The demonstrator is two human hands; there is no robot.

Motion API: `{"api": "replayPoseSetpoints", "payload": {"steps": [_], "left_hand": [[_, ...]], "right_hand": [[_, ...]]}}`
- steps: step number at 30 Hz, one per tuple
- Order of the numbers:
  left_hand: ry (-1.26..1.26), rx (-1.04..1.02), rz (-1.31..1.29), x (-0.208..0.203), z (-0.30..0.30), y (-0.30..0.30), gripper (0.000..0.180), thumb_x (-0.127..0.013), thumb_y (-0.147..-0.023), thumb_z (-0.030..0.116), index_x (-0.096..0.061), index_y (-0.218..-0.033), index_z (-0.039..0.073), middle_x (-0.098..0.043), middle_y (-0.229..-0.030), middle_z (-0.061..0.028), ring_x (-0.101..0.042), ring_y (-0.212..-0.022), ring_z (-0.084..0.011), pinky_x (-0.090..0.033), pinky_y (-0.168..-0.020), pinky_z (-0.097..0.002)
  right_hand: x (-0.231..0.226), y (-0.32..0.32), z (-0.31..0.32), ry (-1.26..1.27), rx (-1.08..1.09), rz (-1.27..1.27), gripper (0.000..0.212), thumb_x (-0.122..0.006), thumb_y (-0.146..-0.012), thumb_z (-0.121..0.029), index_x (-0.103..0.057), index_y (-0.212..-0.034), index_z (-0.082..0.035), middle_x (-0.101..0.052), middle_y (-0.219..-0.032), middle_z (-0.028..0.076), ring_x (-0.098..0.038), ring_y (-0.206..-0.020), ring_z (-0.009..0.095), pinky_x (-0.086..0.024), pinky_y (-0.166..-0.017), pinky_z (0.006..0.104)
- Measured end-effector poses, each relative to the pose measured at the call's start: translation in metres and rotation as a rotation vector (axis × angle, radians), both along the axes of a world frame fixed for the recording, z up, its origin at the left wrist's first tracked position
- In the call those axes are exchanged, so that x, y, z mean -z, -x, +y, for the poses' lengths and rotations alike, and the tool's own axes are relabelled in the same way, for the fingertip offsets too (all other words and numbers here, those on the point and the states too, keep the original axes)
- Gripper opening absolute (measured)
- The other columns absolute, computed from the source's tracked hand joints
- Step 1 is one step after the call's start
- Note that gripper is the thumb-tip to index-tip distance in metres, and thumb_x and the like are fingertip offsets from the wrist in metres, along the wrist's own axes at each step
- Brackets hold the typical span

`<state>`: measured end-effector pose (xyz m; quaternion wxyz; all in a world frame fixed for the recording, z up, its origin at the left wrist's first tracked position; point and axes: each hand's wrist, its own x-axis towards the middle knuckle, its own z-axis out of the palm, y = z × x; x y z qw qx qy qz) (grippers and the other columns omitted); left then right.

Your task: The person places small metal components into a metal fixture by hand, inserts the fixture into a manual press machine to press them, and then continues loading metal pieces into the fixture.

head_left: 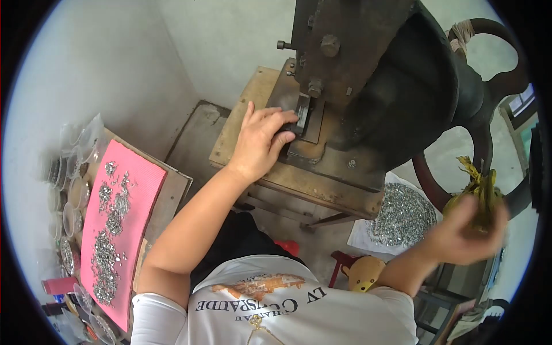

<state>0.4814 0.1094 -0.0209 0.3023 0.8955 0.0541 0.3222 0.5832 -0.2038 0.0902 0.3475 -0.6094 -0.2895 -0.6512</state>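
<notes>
A dark, heavy hand press stands in front of me. My left hand reaches its bed, with thumb and fingers closed around the edge of a small dark metal die block below the ram. Whatever the fingertips may pinch there is too small to make out. On the right, my right hand is smeared by motion. It grips the press's large spoked handwheel at a part of the rim wrapped in yellow-green cloth.
The press sits on a wooden bench. Left of me, small silvery metal pieces lie on a pink mat, beside clear plastic tubs. A larger pile of shiny pieces rests on a white sheet at lower right, near a bear-shaped stool.
</notes>
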Motion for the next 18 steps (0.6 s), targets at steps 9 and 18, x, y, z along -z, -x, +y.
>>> {"api": "replayPoseSetpoints", "payload": {"steps": [9, 18], "left_hand": [[-0.068, -0.043, -0.025, 0.007, 0.009, -0.021, 0.022, -0.073, -0.094, 0.018, -0.068, -0.116, 0.014, -0.073, -0.122, 0.0002, -0.061, -0.125, -0.0275, -0.025, -0.125, -0.0623], [0.407, 0.013, -0.042, 0.011, 0.01, -0.02, 0.048, -0.082, -0.089, 0.013, -0.045, -0.12, 0.009, -0.075, -0.125, -0.0104, -0.071, -0.119, -0.028, -0.055, -0.097, -0.039]], "right_hand": [[-0.107, -0.075, -0.15, 0.186, -0.962, 1.01, 0.023, -0.057, -0.103, -0.018, -0.062, -0.107, 0.004, -0.054, -0.088, 0.007, -0.058, -0.079, 0.016, -0.039, -0.114, 0.0468], [0.097, -0.071, -0.049, -0.025, -0.752, 0.544, 0.013, -0.061, -0.092, -0.008, -0.055, -0.102, -0.003, -0.053, -0.072, 0.008, -0.053, -0.07, 0.02, -0.043, -0.081, 0.0408]]}}
